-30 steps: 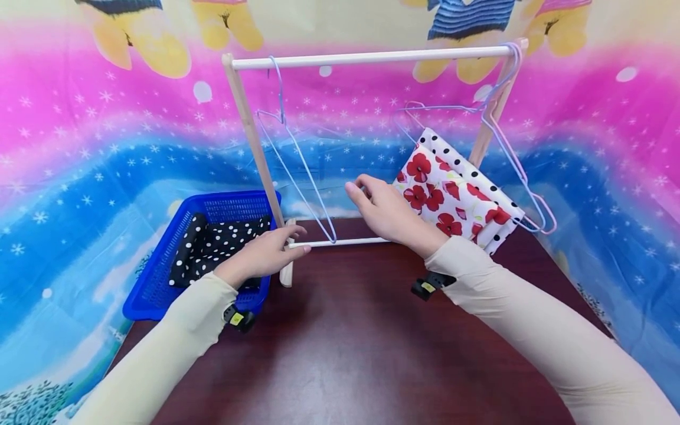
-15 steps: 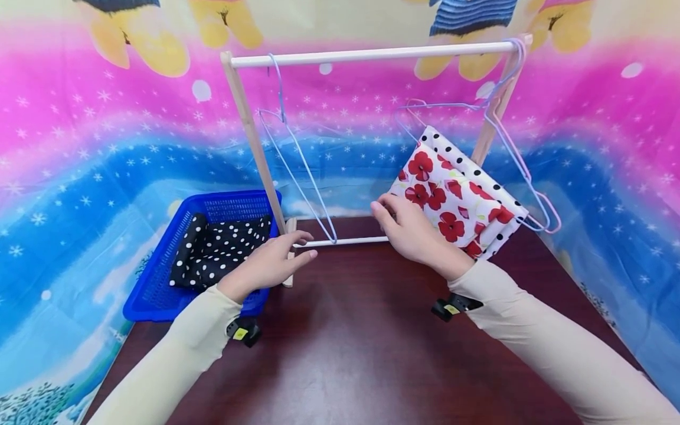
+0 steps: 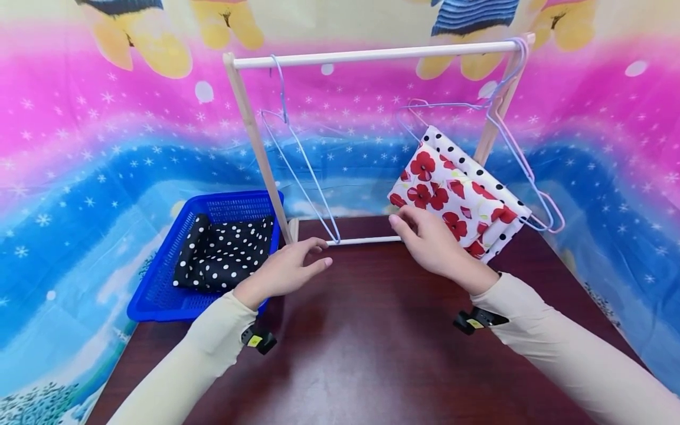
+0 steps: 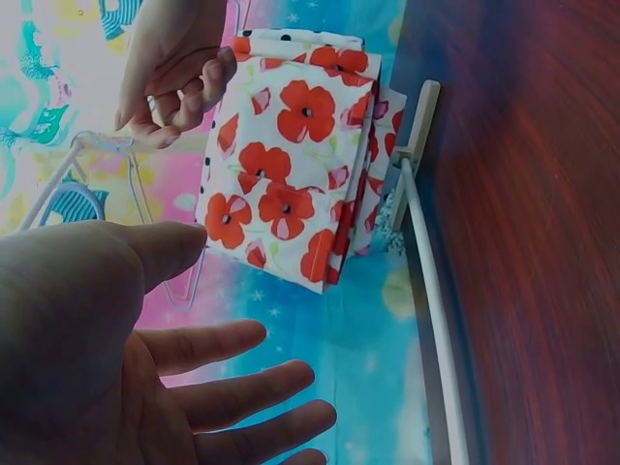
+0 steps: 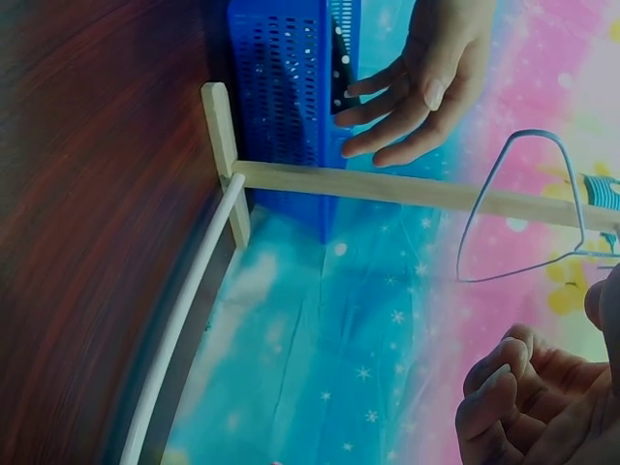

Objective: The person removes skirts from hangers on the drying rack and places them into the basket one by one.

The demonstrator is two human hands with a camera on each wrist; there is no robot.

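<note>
My left hand (image 3: 287,267) hovers above the table beside the blue basket, its fingers spread and holding nothing, as the left wrist view confirms. My right hand (image 3: 432,242) hangs in front of the poppy-print cloth (image 3: 425,166), fingers loosely curled around nothing. That cloth and a white cloth with black dots (image 3: 480,172) hang on hangers at the rack's right end. A bare blue hanger (image 3: 313,177) hangs near the left end of the rack's top bar (image 3: 372,56). Folded black cloth with white dots (image 3: 228,251) lies in the blue basket (image 3: 139,307).
The wooden rack stands at the back of the dark red-brown table (image 3: 350,354), with a low white bar (image 3: 369,240) between its feet. A pink hanger (image 3: 520,150) sits close to the right post. A printed backdrop (image 3: 64,177) surrounds the table.
My right hand has moved down and to the right, away from the rack's middle. My left hand has shifted slightly right and down. Cloths and hangers stay nearly in place.
</note>
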